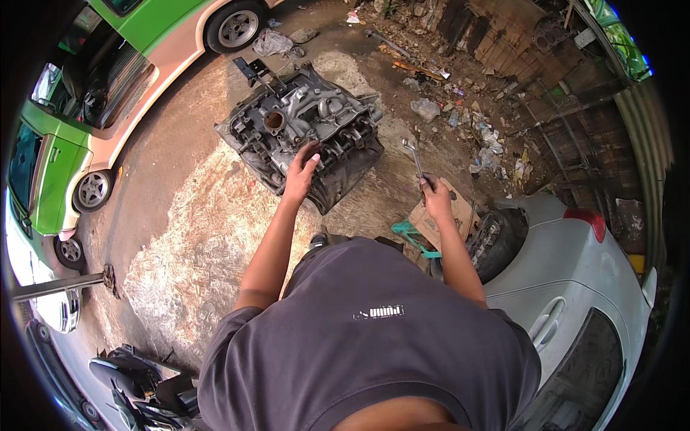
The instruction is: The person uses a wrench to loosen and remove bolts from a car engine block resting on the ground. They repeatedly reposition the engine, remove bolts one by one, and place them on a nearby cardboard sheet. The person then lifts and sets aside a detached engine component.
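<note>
In front of me stands a grimy car engine (pixel 320 108) with its metal castings, a round rusty opening and a row of valve parts exposed. A dark, greasy covering (pixel 352 179) spreads beneath it. My left hand (pixel 302 172) rests at the engine's near side, its blackened fingertips by the valve parts. The thumb stands apart from the fingers, and I see nothing in that hand. Off to the right of the engine, my right hand (pixel 435 197) closes around the lower end of a metal wrench (pixel 414 154). The wrench points up and away, touching nothing else.
A silver car (pixel 568 266) is close on my right, with a tire (pixel 501 244) beside it. Cardboard (pixel 460 212) lies over a green plastic piece (pixel 411 231). Litter (pixel 489 154) lines the wooden fence. A green van (pixel 54 161) and a motorcycle (pixel 136 373) stand left.
</note>
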Action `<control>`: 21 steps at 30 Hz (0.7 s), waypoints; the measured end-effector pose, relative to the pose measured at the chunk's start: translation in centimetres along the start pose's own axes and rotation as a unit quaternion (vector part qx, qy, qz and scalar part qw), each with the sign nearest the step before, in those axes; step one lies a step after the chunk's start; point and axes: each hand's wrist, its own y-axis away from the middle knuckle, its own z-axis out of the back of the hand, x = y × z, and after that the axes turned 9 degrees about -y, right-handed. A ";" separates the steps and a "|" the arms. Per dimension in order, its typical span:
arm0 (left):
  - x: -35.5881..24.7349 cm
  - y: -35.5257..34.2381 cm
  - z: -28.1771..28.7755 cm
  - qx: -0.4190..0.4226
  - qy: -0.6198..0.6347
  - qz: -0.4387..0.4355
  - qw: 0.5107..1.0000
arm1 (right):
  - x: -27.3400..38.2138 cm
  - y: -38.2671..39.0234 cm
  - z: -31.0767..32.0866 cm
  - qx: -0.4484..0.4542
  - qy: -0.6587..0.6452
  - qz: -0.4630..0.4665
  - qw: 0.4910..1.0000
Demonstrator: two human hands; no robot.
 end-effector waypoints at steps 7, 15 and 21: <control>0.8 -6.1 -1.6 0.023 0.023 0.014 0.999 | 0.8 -3.2 0.1 -0.014 -0.037 -0.008 0.999; 1.0 -12.4 -4.2 -0.033 -0.018 0.033 0.999 | -1.9 -17.5 1.4 0.049 0.047 -0.025 0.997; -0.2 -16.0 -7.9 -0.161 -0.130 0.068 0.976 | -1.3 -31.4 3.4 0.260 0.069 0.013 0.963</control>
